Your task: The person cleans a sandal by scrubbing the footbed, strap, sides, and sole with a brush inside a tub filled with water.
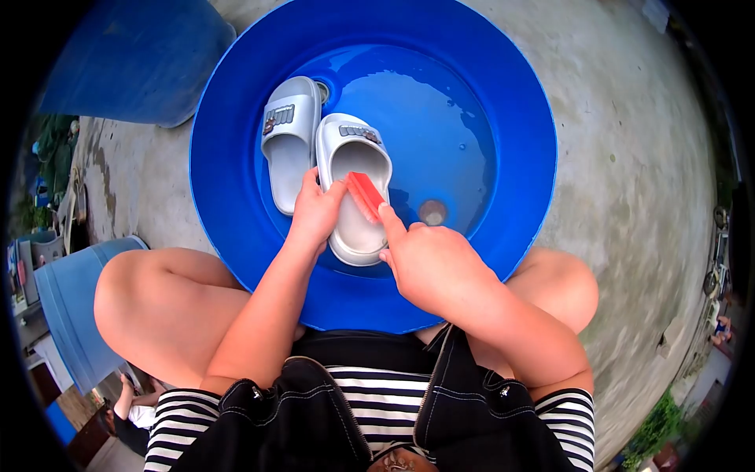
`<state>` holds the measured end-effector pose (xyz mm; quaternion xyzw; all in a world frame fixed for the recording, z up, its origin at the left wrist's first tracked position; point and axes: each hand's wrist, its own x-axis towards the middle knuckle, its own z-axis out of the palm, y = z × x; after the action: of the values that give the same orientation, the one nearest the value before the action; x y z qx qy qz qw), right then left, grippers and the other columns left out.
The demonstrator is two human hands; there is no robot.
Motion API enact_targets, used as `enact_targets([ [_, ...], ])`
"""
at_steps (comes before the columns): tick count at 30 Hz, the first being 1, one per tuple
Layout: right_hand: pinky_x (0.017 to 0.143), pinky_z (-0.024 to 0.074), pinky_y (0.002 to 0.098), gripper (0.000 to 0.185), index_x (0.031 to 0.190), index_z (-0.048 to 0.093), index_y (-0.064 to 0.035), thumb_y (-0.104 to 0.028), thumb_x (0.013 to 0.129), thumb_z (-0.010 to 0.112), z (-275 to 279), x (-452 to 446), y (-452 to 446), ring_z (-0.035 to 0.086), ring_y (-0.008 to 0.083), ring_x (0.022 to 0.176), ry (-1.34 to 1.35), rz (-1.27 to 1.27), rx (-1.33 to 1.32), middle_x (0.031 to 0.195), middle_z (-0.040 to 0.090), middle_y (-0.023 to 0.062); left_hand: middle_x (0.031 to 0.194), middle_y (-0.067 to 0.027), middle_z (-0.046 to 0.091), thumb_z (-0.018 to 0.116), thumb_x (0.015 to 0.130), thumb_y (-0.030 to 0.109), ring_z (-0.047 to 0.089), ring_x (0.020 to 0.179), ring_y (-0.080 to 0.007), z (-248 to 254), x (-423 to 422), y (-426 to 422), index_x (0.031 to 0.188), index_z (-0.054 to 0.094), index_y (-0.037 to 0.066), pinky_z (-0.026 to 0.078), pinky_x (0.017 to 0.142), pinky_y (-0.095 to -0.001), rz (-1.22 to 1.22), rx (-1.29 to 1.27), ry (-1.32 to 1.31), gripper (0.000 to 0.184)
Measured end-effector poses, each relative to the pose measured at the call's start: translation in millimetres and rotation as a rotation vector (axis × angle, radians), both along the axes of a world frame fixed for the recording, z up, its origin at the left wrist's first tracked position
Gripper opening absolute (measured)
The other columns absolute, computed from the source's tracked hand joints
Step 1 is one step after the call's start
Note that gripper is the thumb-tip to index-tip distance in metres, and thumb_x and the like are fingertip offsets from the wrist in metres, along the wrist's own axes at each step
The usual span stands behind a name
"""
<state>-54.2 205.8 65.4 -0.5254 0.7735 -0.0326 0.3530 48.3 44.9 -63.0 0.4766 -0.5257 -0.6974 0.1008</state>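
Observation:
My left hand [318,209] is closed on the left edge of a pale grey slide sandal [358,240], tilted over the blue tub. In my right hand [436,259] is a red scrubbing brush [365,196], its bristles against the sandal's footbed just below the strap. My fingers hide the near end of the brush. The other slide sandal [289,149] rests to the left inside the tub, with a dark badge on its strap. Shallow water [417,118] covers the tub's floor.
The wide blue tub [523,118] stands between my knees on concrete ground [621,197]. A larger blue barrel [141,59] is at the upper left, and a lighter blue bucket [79,307] is beside my left knee. Another person [134,417] shows at the lower left.

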Motion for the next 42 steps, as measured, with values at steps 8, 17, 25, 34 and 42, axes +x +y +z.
enact_targets([
  [8, 0.068, 0.0586, 0.0455, 0.059, 0.15, 0.043, 0.009, -0.006, 0.093, 0.051, -11, -5, -2, 0.073, 0.0354, 0.081, 0.049, -0.02, 0.028, 0.093, 0.072, 0.0232, 0.128, -0.0243, 0.062, 0.061, 0.098, 0.014, 0.068, 0.109, -0.028, 1, 0, 4, 0.151, 0.033, -0.006, 0.058, 0.09, -0.0369, -0.066, 0.027, 0.042, 0.063],
  [17, 0.064, 0.0573, 0.0442, 0.045, 0.138, 0.059, 0.0034, -0.014, 0.096, 0.057, -10, -7, 1, 0.072, 0.0334, 0.077, 0.146, -0.065, -0.2, 0.091, 0.068, 0.0212, 0.129, -0.0191, 0.061, 0.053, 0.082, 0.002, 0.065, 0.114, -0.0293, 16, 1, -4, 0.152, 0.038, 0.003, 0.054, 0.1, -0.0404, -0.145, 0.31, 0.208, 0.071],
  [25, 0.065, 0.0587, 0.0436, 0.049, 0.139, 0.057, 0.0043, -0.008, 0.091, 0.058, -9, 1, -2, 0.072, 0.0337, 0.077, 0.148, -0.062, -0.17, 0.09, 0.068, 0.0219, 0.128, -0.0169, 0.062, 0.051, 0.083, 0.003, 0.065, 0.113, -0.028, 25, -2, -3, 0.147, 0.044, 0.002, 0.054, 0.099, -0.0388, -0.113, 0.257, 0.198, 0.064],
  [34, 0.063, 0.0587, 0.043, 0.051, 0.139, 0.056, 0.0067, -0.008, 0.091, 0.059, -23, 4, -5, 0.072, 0.0332, 0.076, 0.214, -0.057, -0.178, 0.09, 0.068, 0.0216, 0.131, -0.0181, 0.061, 0.05, 0.082, 0.003, 0.064, 0.115, -0.0264, 16, 1, -2, 0.151, 0.042, 0.001, 0.052, 0.1, -0.0355, -0.133, 0.279, 0.171, 0.069],
  [42, 0.073, 0.0574, 0.0473, 0.047, 0.141, 0.057, 0.0014, -0.024, 0.102, 0.056, -33, -9, -12, 0.071, 0.0366, 0.081, 0.208, -0.125, -0.067, 0.091, 0.069, 0.0211, 0.127, -0.0192, 0.062, 0.05, 0.082, 0.003, 0.066, 0.113, -0.0287, 22, -3, 4, 0.146, 0.045, 0.0, 0.054, 0.099, -0.0388, -0.17, 0.377, 0.18, 0.065],
])
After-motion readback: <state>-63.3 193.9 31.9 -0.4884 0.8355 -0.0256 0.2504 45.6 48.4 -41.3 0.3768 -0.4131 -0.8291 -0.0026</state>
